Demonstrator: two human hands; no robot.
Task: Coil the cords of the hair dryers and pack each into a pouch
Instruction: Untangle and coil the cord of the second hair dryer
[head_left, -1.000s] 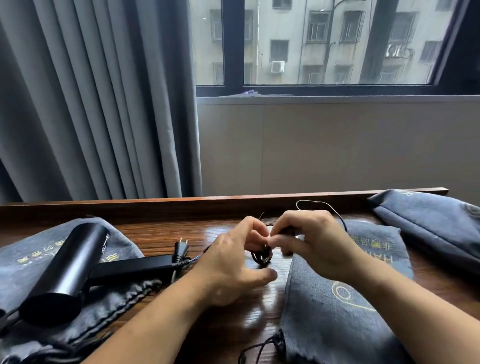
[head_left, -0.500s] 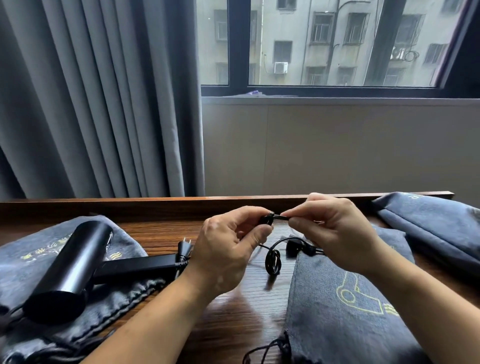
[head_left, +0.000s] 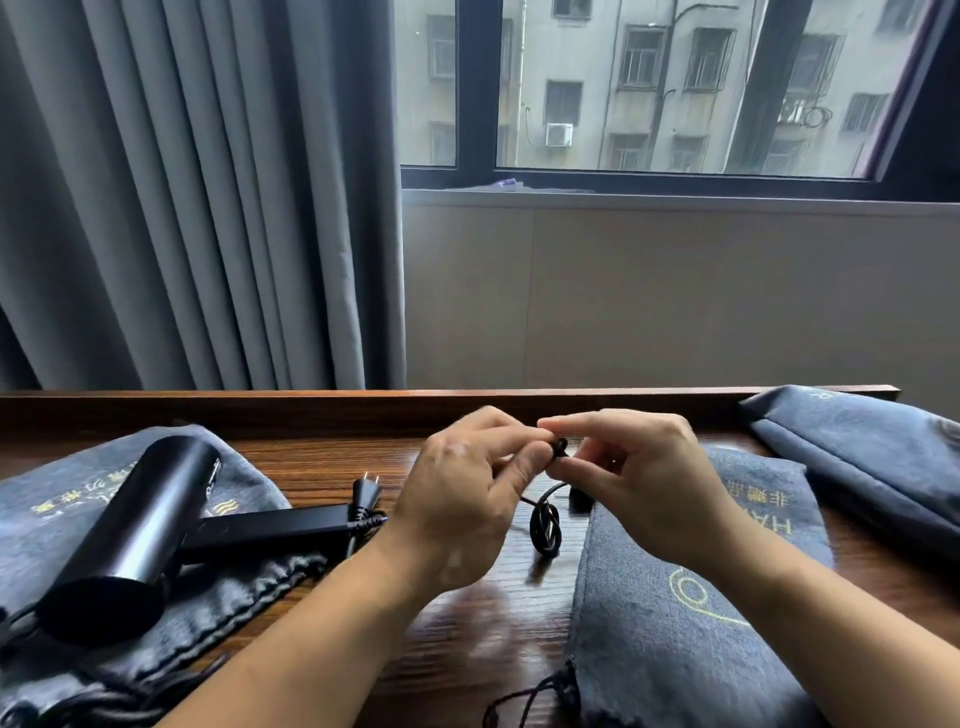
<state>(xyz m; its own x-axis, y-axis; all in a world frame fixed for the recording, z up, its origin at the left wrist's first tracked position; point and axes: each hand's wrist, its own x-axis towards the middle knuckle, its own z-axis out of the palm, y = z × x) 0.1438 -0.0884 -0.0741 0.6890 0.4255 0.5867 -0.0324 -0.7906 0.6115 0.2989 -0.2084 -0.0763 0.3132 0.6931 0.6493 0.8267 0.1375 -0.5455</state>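
Left hand (head_left: 457, 514) and right hand (head_left: 644, 488) are both pinching the top of a thin black cord (head_left: 544, 525), its looped bundle dangling, right of the black hair dryer (head_left: 140, 514).

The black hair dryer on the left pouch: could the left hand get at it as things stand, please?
Probably yes: the hair dryer lies close beside the left hand with only its plug between. But that hand pinches a thin black cord with the right hand.
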